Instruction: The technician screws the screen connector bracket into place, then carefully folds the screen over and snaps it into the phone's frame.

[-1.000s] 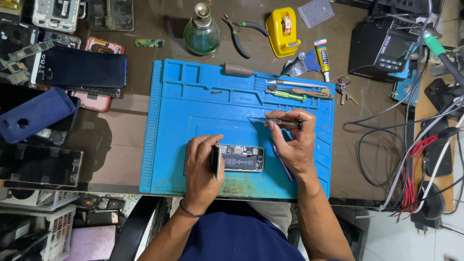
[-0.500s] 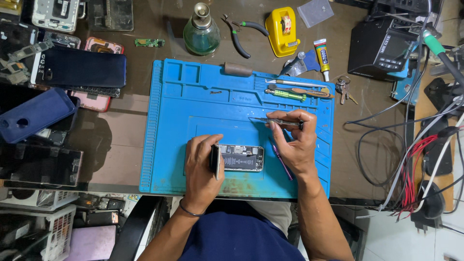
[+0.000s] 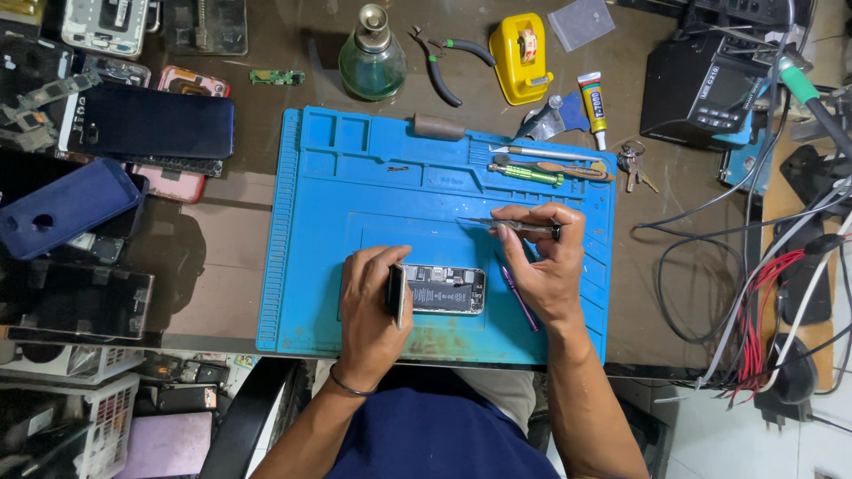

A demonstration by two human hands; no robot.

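Opened phone [image 3: 446, 289] under left hand [image 3: 373, 297], fingers curled.

Cluttered brown workbench [image 3: 240, 231]

A blue mat [image 3: 355, 195] lies centre; phones [image 3: 151, 124] left, a green bottle [image 3: 372, 53] and pliers [image 3: 444, 62] far, cables [image 3: 710, 257] right.

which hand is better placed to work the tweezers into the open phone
Right. The right hand already grips the tweezers just above the opened phone, while the left hand steadies its left end.

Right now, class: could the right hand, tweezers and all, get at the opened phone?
Probably yes. The right hand with its tweezers is just beside the opened phone; only bare mat lies between.
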